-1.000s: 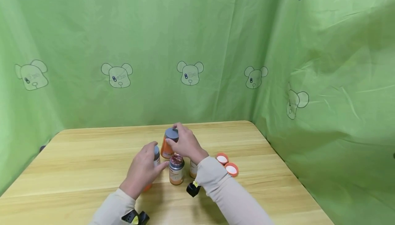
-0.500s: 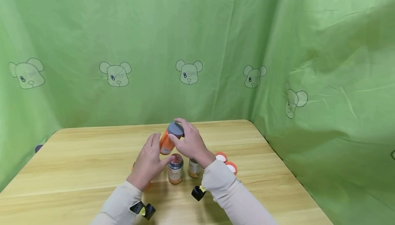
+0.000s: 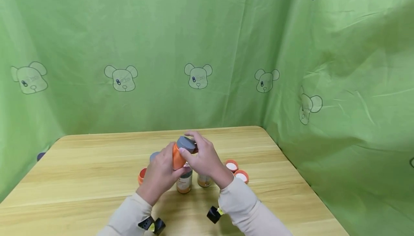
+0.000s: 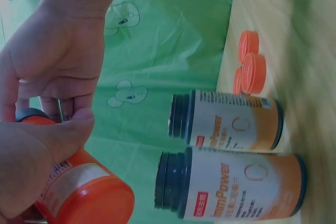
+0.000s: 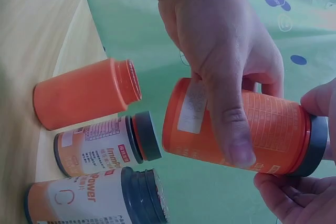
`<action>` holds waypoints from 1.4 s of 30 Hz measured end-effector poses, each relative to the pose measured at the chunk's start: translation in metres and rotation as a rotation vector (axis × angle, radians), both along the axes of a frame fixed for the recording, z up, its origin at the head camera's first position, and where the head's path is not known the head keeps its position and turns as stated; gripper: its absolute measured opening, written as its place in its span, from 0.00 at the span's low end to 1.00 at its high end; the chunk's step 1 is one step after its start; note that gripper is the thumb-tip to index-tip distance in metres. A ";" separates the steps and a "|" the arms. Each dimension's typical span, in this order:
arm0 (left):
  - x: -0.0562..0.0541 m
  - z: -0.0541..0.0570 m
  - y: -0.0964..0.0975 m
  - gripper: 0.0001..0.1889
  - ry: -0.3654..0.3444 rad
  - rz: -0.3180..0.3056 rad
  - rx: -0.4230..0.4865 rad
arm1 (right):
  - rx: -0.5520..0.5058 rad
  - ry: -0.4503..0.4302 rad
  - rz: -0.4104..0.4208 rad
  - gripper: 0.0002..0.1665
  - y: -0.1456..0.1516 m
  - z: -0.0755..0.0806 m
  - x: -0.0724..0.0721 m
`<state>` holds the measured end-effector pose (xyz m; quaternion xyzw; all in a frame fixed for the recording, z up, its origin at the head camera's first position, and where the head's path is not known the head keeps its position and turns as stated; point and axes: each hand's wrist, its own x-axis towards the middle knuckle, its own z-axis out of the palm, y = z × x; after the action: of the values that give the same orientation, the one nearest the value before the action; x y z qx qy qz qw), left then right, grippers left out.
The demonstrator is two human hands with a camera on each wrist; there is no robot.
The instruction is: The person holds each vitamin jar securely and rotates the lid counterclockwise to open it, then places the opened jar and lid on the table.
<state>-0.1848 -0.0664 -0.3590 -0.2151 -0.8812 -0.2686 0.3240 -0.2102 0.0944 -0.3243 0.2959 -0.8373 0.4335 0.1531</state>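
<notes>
My left hand [image 3: 160,173] grips the body of an orange bottle [image 3: 179,157], its thumb across the side. Thumb and fingers of my right hand [image 3: 207,155] hold the bottle's dark grey cap [image 3: 186,143]. The bottle is tilted, above the table. Below it stands a white-and-orange bottle [image 3: 184,184] with a dark threaded neck and no cap. A similar uncapped bottle [image 3: 203,181] is just right of it. Partly hidden by my left hand are an uncapped orange bottle [image 5: 84,95] and a white-and-orange bottle [image 5: 97,145] with a dark cap.
Orange lids [image 3: 241,176] lie to the right of the bottles; the left wrist view shows three. The wooden table [image 3: 97,167] extends on all sides, with a green patterned curtain [image 3: 161,49] behind and to the right.
The orange bottle has been lifted and tilted by my right hand. My left hand has left the grey-capped bottle, moved right and taken hold of the orange bottle's body.
</notes>
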 end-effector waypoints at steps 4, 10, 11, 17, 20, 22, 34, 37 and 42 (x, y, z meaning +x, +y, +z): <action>0.004 0.000 0.003 0.32 -0.009 -0.023 -0.005 | 0.012 -0.017 0.013 0.28 0.005 -0.002 0.005; 0.010 -0.001 0.006 0.27 -0.087 -0.014 -0.017 | 0.079 -0.008 0.017 0.28 0.013 -0.008 0.006; 0.011 -0.001 0.006 0.27 -0.099 -0.014 -0.024 | 0.093 0.004 0.016 0.28 0.014 -0.009 0.006; 0.016 -0.004 0.006 0.27 -0.163 -0.023 -0.086 | 0.206 0.040 0.009 0.25 0.022 -0.013 0.005; 0.018 -0.006 0.006 0.29 -0.189 -0.045 -0.109 | 0.256 0.015 0.008 0.23 0.025 -0.015 0.006; 0.019 -0.008 0.006 0.29 -0.197 -0.065 -0.118 | 0.270 -0.015 0.013 0.22 0.026 -0.016 0.007; 0.020 -0.012 0.007 0.28 -0.202 -0.151 -0.140 | 0.232 -0.074 0.051 0.18 0.032 -0.022 0.007; 0.021 -0.013 0.007 0.29 -0.195 -0.151 -0.147 | 0.226 -0.070 0.064 0.18 0.033 -0.024 0.006; 0.023 -0.016 0.006 0.29 -0.189 -0.146 -0.157 | 0.219 -0.079 0.087 0.17 0.035 -0.028 0.007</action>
<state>-0.1623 -0.0600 -0.3753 -0.2772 -0.9081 -0.2409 0.2013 -0.2036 0.1296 -0.3518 0.3297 -0.8713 0.3570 0.0679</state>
